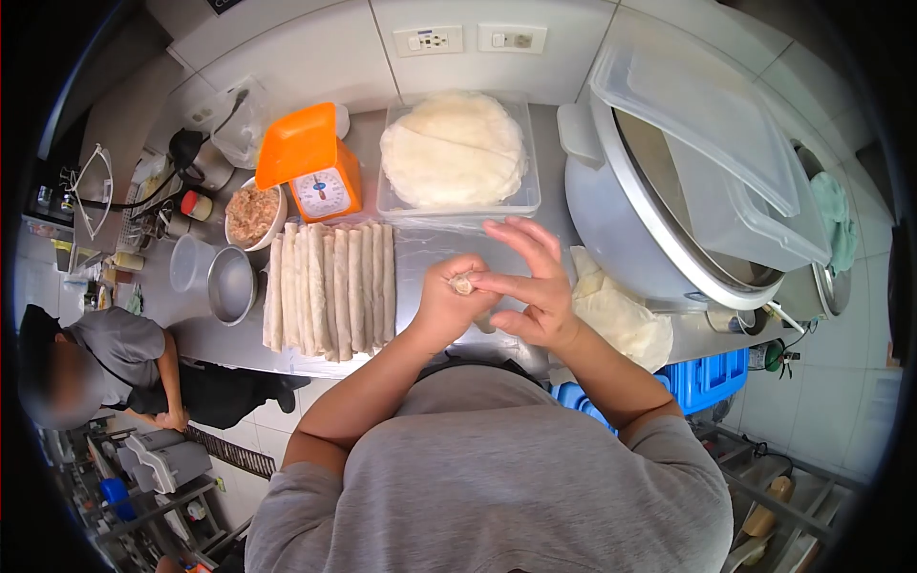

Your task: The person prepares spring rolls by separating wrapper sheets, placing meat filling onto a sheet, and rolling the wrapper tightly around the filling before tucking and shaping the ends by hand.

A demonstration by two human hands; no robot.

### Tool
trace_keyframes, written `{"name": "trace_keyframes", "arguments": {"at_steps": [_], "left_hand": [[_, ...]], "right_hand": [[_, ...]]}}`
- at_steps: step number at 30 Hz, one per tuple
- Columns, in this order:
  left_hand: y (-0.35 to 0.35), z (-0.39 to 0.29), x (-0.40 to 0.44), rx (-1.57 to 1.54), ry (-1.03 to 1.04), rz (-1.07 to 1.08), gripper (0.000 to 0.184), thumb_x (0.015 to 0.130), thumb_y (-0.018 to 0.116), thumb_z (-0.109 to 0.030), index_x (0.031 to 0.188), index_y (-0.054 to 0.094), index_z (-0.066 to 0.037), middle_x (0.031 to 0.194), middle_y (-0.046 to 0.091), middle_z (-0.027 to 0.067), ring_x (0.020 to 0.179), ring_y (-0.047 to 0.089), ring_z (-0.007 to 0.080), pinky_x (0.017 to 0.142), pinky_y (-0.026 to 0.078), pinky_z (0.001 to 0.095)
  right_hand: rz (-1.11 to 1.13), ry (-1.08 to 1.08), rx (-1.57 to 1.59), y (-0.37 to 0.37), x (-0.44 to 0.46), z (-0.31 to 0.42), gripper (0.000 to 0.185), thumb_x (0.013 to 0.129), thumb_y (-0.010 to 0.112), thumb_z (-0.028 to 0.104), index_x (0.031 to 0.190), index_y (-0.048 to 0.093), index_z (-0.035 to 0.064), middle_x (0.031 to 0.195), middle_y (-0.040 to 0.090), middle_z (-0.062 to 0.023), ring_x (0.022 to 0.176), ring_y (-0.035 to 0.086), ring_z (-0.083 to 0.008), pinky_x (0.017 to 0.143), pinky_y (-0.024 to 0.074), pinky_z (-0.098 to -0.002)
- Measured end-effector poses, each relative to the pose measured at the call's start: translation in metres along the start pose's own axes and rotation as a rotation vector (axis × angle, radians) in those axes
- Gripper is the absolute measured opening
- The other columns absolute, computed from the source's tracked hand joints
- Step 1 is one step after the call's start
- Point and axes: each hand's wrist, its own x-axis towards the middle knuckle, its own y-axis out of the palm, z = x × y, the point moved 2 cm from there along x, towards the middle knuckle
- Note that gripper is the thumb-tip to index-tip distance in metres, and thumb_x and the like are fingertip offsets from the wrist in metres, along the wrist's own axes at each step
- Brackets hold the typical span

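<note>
My left hand (442,304) is wrapped around a spring roll (462,285), whose pale end pokes out at the top of the fist. With its fingers spread, my right hand (537,298) reaches over, and one fingertip touches that end. Most of the held roll is hidden in the fist. Left of my hands, several long uncooked spring rolls (330,291) lie side by side. Loose wrapper sheets (621,315) rest on the table to the right. Behind my hands, a stack of round wrappers (454,148) sits in a clear plastic tray (387,204).
An orange kitchen scale (330,158) stands behind the rolls, beside a bowl of minced filling (253,212). A metal bowl (232,285) is at the left. The big pot (611,205), topped by clear plastic containers (735,181), occupies the right. Another person (119,368) is at the far left.
</note>
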Motion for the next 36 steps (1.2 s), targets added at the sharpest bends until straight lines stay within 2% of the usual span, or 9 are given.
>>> {"name": "trace_keyframes", "arguments": {"at_steps": [8,13,15,17,21,23,26,29,36], "left_hand": [[0.008,-0.019,0.003,-0.155,-0.155,0.098,0.014,0.08,0.067,0.003,0.074,0.058,-0.004,0.068,0.058,0.0006,0.06,0.053,0.0063,0.053,0.042,0.0225],[0.007,-0.018,-0.002,-0.229,-0.299,0.143,0.007,0.079,0.071,-0.004,0.08,0.064,-0.002,0.074,0.063,0.0034,0.065,0.058,0.0076,0.054,0.044,0.023],[0.009,-0.017,-0.003,-0.177,-0.256,0.191,0.01,0.079,0.072,-0.009,0.083,0.066,-0.001,0.078,0.065,0.0044,0.068,0.059,0.0087,0.055,0.046,0.0233],[0.01,-0.022,-0.003,-0.208,-0.251,0.209,0.014,0.08,0.073,-0.01,0.083,0.064,0.001,0.066,0.058,0.0021,0.054,0.052,0.0063,0.043,0.036,0.0228],[0.007,-0.033,0.0,0.058,-0.059,0.335,0.013,0.078,0.071,-0.012,0.075,0.065,0.0,0.06,0.059,0.0036,0.054,0.054,0.0073,0.045,0.041,0.0256],[0.008,-0.036,0.0,-0.094,-0.148,0.369,0.015,0.077,0.072,-0.011,0.071,0.063,0.0,0.058,0.057,0.0034,0.05,0.051,0.0071,0.043,0.037,0.0255],[0.005,-0.048,0.004,0.003,-0.209,0.374,0.017,0.076,0.071,-0.008,0.066,0.059,-0.001,0.054,0.053,0.0031,0.047,0.048,0.0069,0.042,0.034,0.025],[0.002,-0.048,0.006,-0.029,-0.211,0.474,0.021,0.075,0.071,-0.006,0.061,0.056,-0.003,0.05,0.05,0.002,0.044,0.045,0.0067,0.041,0.031,0.0242],[0.008,-0.04,0.005,-0.065,-0.215,0.505,0.024,0.074,0.072,-0.005,0.058,0.054,-0.004,0.046,0.048,0.0019,0.039,0.044,0.008,0.039,0.03,0.0245]], "right_hand": [[0.026,0.065,0.25,0.0,0.005,-0.005,0.044,0.078,0.069,0.048,0.104,0.071,0.0127,0.137,0.048,-0.0183,0.125,0.041,-0.0379,0.106,0.0292,-0.0464],[0.144,0.022,0.192,-0.001,0.013,-0.002,0.047,0.073,0.073,0.049,0.102,0.07,0.0115,0.137,0.048,-0.0182,0.126,0.042,-0.0392,0.105,0.03,-0.0494],[0.229,-0.033,0.114,-0.008,0.02,0.001,0.048,0.071,0.075,0.048,0.1,0.069,0.0107,0.137,0.048,-0.0185,0.127,0.041,-0.0405,0.105,0.0302,-0.0511],[0.263,-0.027,0.09,-0.01,0.025,0.006,0.048,0.068,0.077,0.049,0.094,0.068,0.0089,0.136,0.049,-0.0197,0.129,0.039,-0.0434,0.106,0.0296,-0.0537],[0.408,-0.048,0.024,-0.008,0.034,0.012,0.052,0.069,0.073,0.055,0.081,0.067,0.0055,0.138,0.049,-0.0219,0.132,0.036,-0.0461,0.106,0.0269,-0.0564],[0.468,-0.071,-0.056,-0.007,0.039,0.018,0.054,0.073,0.068,0.059,0.079,0.066,0.0045,0.138,0.049,-0.0227,0.133,0.035,-0.0455,0.106,0.0269,-0.0566],[0.341,0.009,0.128,-0.007,0.035,0.007,0.057,0.079,0.063,0.062,0.079,0.067,0.0043,0.134,0.052,-0.0225,0.131,0.038,-0.0439,0.105,0.0291,-0.055],[0.075,0.146,0.25,-0.012,0.033,0.006,0.06,0.082,0.058,0.064,0.081,0.071,0.0057,0.128,0.056,-0.0216,0.127,0.042,-0.0422,0.104,0.0317,-0.0523],[0.131,0.015,0.132,-0.008,0.026,-0.003,0.051,0.086,0.054,0.06,0.086,0.076,0.0138,0.121,0.062,-0.0173,0.123,0.045,-0.0396,0.102,0.0343,-0.0494]]}}
